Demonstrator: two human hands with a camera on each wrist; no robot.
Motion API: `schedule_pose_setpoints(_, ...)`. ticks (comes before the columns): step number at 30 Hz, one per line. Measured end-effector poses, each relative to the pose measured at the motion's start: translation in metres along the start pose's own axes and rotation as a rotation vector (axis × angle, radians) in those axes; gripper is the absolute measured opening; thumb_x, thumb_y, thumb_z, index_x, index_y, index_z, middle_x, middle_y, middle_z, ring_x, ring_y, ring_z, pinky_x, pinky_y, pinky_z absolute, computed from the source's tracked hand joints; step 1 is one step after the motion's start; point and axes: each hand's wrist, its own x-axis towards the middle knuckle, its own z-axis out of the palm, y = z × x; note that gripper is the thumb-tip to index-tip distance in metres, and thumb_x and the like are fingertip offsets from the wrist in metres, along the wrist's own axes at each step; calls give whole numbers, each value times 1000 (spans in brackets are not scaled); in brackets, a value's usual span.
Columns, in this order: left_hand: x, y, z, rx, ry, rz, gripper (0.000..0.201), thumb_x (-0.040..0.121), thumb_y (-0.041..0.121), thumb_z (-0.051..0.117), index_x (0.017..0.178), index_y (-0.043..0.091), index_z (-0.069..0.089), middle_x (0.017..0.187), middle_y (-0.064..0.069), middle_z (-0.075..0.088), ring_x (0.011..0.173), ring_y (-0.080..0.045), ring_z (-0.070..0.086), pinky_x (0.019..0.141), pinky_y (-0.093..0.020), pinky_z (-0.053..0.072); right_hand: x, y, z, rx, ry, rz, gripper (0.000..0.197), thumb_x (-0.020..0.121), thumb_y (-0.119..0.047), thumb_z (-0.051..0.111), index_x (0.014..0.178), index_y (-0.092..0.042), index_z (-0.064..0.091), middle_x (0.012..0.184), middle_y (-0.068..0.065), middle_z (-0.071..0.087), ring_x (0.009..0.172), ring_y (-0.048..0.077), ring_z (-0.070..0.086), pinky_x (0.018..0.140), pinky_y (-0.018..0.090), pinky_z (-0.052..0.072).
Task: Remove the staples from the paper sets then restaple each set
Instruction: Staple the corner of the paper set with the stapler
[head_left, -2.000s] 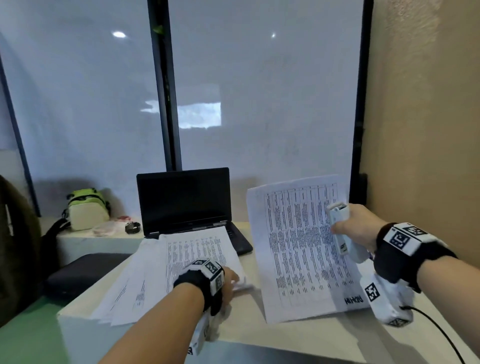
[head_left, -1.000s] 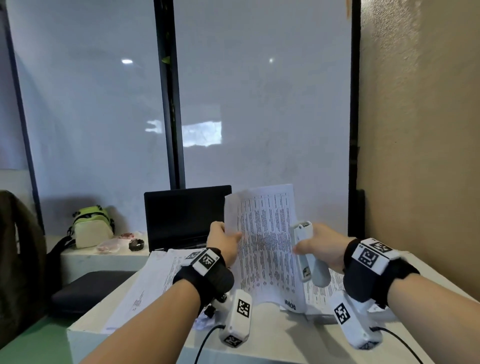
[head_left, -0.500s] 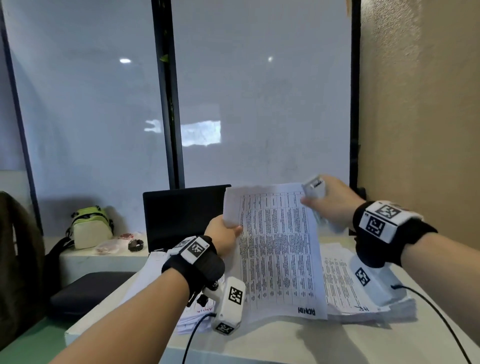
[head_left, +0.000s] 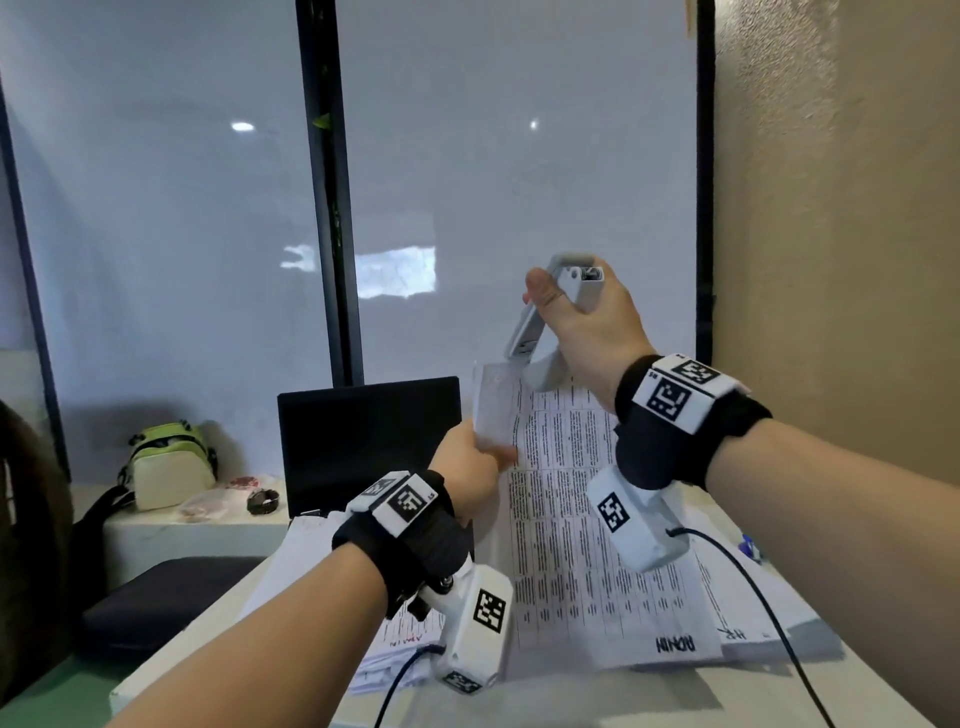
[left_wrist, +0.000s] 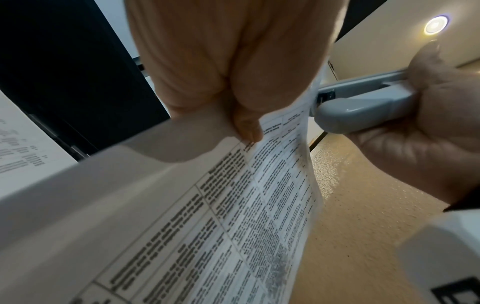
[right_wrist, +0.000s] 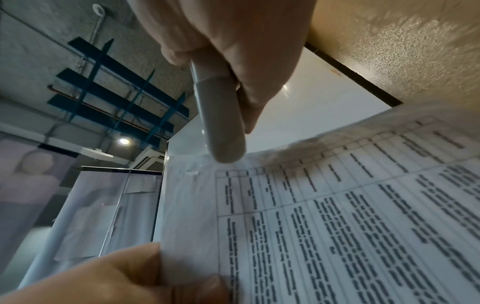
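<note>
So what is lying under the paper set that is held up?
Under the held set lie more printed sheets on the table, one marked by hand at its edge. How many there are cannot be seen: the set covers them.

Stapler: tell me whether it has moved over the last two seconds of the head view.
Yes. The stapler in the right hand has risen from below the laptop screen's top edge to above it, at the paper set's top edge.

Your printed paper set (head_left: 566, 519) stands raised, its top corner inside the open grey stapler (head_left: 540, 332) at its twelve o'clock; more sets (head_left: 753, 618) lie beneath.
</note>
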Motion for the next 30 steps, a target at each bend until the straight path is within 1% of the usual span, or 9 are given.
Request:
schedule_pose_setpoints(2,0,-2,1,-11,-20,6,23,89,-2,57,111,2,64,108,-20,68,103,-34,66,94,-54,51,1,1,3,7,19,-12,22,84,-50,66,93,-36,52,106,18,69,82,23,64,74,32,52)
schedule_pose_setpoints(6,-1,-7,-4,-109,-4,-30,23,92,-3,54,113,1,61,110,-24,67,100,-36,67,90,-54,53,-3,6,3,-7,-48,20,25,81,-54,66,92,-37,51,107,18,69,97,32,66,85,42,54)
schedule_pose_setpoints(10,-2,-1,-3,-23,-25,14,26,92,-7,51,118,-5,57,117,-26,63,109,-35,62,98,-48,49,-6,9,2,-10,-58,3,21,84,-48,66,93,-36,51,104,18,69,91,30,68,82,47,56)
schedule_pose_setpoints(12,-1,0,1,41,-26,21,23,93,-10,50,115,-10,56,120,-33,59,115,-40,57,101,-49,45,-6,10,3,12,-48,-3,20,85,-46,66,93,-35,52,103,19,69,93,31,67,83,44,55)
schedule_pose_setpoints(15,-4,2,6,82,-27,31,25,93,-4,54,118,-6,54,116,-29,61,113,-40,58,100,-51,46,-5,9,9,27,-27,-17,19,86,-46,65,95,-34,54,101,16,70,91,30,67,81,35,54)
schedule_pose_setpoints(17,-5,3,11,92,-40,30,29,94,-1,55,123,-3,50,118,-25,61,113,-38,57,102,-46,44,-4,6,12,31,0,-37,18,88,-41,65,98,-30,56,95,3,69,83,15,65,70,14,50)
schedule_pose_setpoints(19,-6,7,18,74,-56,-30,31,96,-1,51,126,-2,44,123,-20,56,115,-32,52,105,-39,38,-4,4,13,13,35,-68,18,89,-37,66,99,-25,58,87,-9,63,74,-1,59,61,3,42)
schedule_pose_setpoints(23,-11,6,22,158,-78,56,37,94,5,57,129,6,50,116,-18,64,112,-33,59,102,-50,43,-2,2,13,-8,132,-114,14,88,-33,67,91,-21,61,75,-15,58,60,-11,53,58,3,39)
schedule_pose_setpoints(30,-10,-3,25,159,-134,73,31,91,17,61,121,12,54,110,-13,67,105,-31,63,97,-52,48,-1,7,7,-48,171,-152,13,86,-34,69,81,-24,62,69,-14,58,60,-5,55,57,6,40)
